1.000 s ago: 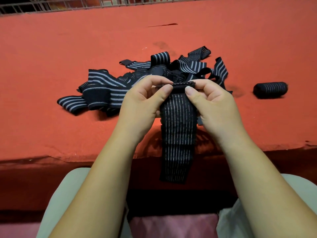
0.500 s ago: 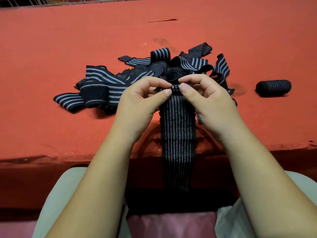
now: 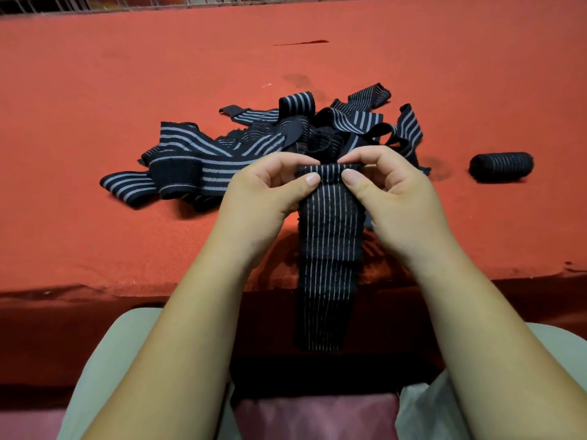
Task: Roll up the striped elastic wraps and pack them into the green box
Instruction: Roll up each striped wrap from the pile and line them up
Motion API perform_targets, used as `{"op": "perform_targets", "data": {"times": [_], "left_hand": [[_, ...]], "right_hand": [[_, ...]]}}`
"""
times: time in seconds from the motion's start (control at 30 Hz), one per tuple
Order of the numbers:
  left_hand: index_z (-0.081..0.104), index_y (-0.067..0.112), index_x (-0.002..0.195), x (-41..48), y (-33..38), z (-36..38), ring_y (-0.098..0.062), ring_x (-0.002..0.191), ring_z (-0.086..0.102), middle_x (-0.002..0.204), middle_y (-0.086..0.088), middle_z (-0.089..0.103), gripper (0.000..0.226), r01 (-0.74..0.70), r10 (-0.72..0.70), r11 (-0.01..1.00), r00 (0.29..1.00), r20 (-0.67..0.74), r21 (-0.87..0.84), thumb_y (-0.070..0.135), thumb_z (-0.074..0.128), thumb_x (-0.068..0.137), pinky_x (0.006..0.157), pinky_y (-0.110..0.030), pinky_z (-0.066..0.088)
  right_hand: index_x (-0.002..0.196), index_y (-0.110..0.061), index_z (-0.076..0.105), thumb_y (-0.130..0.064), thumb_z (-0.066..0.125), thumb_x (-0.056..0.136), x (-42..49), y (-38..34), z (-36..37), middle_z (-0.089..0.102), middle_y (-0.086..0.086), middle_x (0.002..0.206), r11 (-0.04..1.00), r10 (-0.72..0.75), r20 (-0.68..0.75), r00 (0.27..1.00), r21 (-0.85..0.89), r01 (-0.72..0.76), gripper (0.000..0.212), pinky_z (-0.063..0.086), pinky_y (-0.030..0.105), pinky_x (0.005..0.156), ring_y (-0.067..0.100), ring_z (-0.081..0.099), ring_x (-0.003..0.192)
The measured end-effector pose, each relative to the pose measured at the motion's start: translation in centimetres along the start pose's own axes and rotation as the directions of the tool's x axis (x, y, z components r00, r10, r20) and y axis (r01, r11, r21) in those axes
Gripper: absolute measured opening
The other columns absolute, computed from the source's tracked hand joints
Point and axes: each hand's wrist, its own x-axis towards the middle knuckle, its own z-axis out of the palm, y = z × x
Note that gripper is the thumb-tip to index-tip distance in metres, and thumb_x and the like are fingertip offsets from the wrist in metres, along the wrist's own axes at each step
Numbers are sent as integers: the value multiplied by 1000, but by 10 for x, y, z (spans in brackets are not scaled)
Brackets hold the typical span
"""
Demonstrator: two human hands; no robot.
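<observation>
At the 6 o'clock edge of the view, two pale trouser legs [image 3: 104, 360] and a pink cushion [image 3: 317, 417] were visible beneath both forearms. A black striped wrap [image 3: 328, 249] hung from the hands, crossed the near edge of the red tabletop [image 3: 95, 74] and ended free above the lap.

The left hand [image 3: 263, 198] was closed on the upper end of the striped wrap, thumb on the near face and fingers curled behind. The right hand [image 3: 394, 195] gripped the same end in mirror fashion from the 3 o'clock side. Between the two thumbs, the top of the wrap was turned over into a small started roll [image 3: 328, 169], lying directly at the fingertips of both hands.

Just beyond the hands, toward 12 o'clock and extending to 9 o'clock, a loose pile of unrolled wraps [image 3: 222, 147] lay tangled on the tabletop, partly hidden by the knuckles. At 3 o'clock, well apart from the right hand, one finished roll [image 3: 502, 166] lay on its side on the tabletop.

At the far 12 o'clock edge, a wire grille [image 3: 127, 3] bordered the tabletop.
</observation>
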Motion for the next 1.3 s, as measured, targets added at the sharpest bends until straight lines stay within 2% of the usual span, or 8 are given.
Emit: {"op": "perform_targets", "data": {"times": [0.17, 0.37, 0.5, 0.73, 1.0, 1.1, 1.23, 1.3], "left_hand": [[79, 13, 109, 1, -3, -1, -27, 97, 70, 102, -15, 75, 20, -12, 12, 1000, 1000, -9, -22, -1, 74, 96, 87, -37, 59], [79, 15, 105, 2, -5, 4, -21, 96, 69, 94, -3, 75, 22, 24, -25, 998, 1000, -12, -63, -4, 72, 96, 92, -37, 58], [80, 16, 104, 2, -4, 5, -24, 97, 70, 99, -11, 74, 24, 21, -22, 997, 1000, -10, -69, -5, 74, 95, 90, -35, 59], [78, 13, 110, 0, -2, 6, -24, 102, 74, 104, -12, 76, 24, 69, -67, 993, 998, 20, -96, -5, 71, 96, 98, -37, 61], [75, 3, 120, -2, 3, 3, -33, 115, 76, 124, -29, 73, 21, 137, -136, 990, 990, 22, -40, 4, 74, 99, 97, -40, 63], [75, 2, 121, -2, 3, 3, -31, 111, 78, 118, -23, 78, 22, 119, -119, 993, 993, 10, -26, 9, 72, 101, 96, -42, 63], [74, 3, 120, -2, 1, 3, -22, 95, 76, 104, -18, 76, 20, 85, -85, 996, 996, -19, 1, 1, 70, 100, 89, -36, 65], [74, 7, 116, -1, 0, 3, -16, 87, 71, 91, -7, 72, 19, 55, -54, 998, 998, -33, 28, -2, 71, 99, 82, -33, 63]], "right_hand": [[112, -31, 76, -16, 70, 104, 1, 2, -3, 74, 4, 96, 1000, 11, 31, 999, 29, -12, 18, 57, 40, 80, 15, 67, 86], [114, -30, 76, -17, 69, 105, 0, 1, -5, 74, -5, 92, 998, 54, 31, 998, 38, -56, 18, 59, 40, 81, 13, 68, 86], [112, -27, 78, -32, 65, 108, -2, -3, -5, 78, 7, 98, 990, 136, -16, 991, 47, -136, 15, 63, 45, 74, 11, 70, 80], [111, -25, 81, -18, 68, 106, 0, 2, -7, 80, -3, 103, 998, 53, -49, 997, 44, -51, 15, 59, 37, 88, 12, 74, 95], [111, -26, 81, -15, 73, 102, -3, 8, -8, 80, 2, 106, 988, 80, -25, 996, 132, -76, 17, 62, 50, 93, 24, 76, 100], [113, -26, 81, -11, 74, 100, -2, 8, -7, 80, 1, 111, 988, 68, -13, 998, 142, -66, 21, 61, 54, 98, 27, 76, 108], [127, -26, 76, -7, 75, 98, 1, 11, -8, 67, -9, 94, 986, 78, 2, 997, 146, -78, 35, 60, 36, 90, 8, 65, 91], [126, -25, 77, -10, 76, 98, 3, 14, -9, 64, -4, 94, 990, 80, 12, 997, 112, -81, 32, 59, 46, 91, 10, 61, 91]]}}
